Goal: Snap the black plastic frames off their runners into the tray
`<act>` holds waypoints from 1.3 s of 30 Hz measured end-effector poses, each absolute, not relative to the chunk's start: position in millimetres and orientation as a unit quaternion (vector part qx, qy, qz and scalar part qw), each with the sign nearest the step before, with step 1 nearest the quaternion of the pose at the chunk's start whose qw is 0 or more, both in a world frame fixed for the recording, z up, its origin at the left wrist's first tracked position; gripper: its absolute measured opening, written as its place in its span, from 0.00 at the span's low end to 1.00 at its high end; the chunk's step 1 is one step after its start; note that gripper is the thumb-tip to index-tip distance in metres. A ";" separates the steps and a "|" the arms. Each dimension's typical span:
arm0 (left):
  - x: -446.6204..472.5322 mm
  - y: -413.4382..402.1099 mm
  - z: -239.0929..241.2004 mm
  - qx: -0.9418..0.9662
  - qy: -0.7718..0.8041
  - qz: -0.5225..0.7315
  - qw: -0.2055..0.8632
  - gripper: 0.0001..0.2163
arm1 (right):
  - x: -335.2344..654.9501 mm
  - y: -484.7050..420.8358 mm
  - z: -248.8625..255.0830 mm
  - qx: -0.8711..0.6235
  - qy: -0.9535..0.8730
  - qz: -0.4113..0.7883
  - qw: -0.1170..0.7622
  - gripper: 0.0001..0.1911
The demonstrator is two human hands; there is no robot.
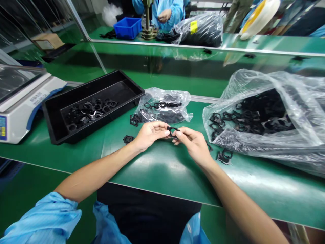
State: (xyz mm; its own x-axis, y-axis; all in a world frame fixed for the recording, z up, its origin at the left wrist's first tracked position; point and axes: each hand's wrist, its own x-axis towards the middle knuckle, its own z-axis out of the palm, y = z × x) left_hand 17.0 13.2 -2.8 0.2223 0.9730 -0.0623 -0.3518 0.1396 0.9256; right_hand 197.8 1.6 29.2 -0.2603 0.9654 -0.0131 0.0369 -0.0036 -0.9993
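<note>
My left hand [149, 134] and my right hand [192, 142] meet above the green table [165, 169], and both pinch one small black plastic ring part [172, 130] between their fingertips. Just beyond the hands lies a small clear bag [165, 106] of the same black parts, with a few spilled at its left mouth. One loose black part [128, 139] lies on the table left of my left wrist. More loose parts [223, 156] lie to the right of my right hand.
A black tray [53, 112] holding several black parts sits at the left, beside a white weighing scale [22, 98]. A large clear bag [274, 115] full of parts fills the right. Across the far bench stand a person in a blue coat [167, 12], a blue bin [127, 27] and another bag.
</note>
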 end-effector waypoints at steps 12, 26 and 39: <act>13.8 13.5 2.2 0.392 0.336 0.446 0.731 0.18 | 199.2 2.2 29.0 -0.425 -0.575 0.563 0.415 0.25; 9.4 15.5 0.8 0.568 0.374 0.428 0.596 0.11 | 202.0 -1.6 25.1 -0.499 -0.642 0.396 0.427 0.19; 11.4 16.3 0.6 0.421 0.338 0.413 0.733 0.19 | 201.8 4.8 27.5 -0.461 -0.503 0.591 0.430 0.19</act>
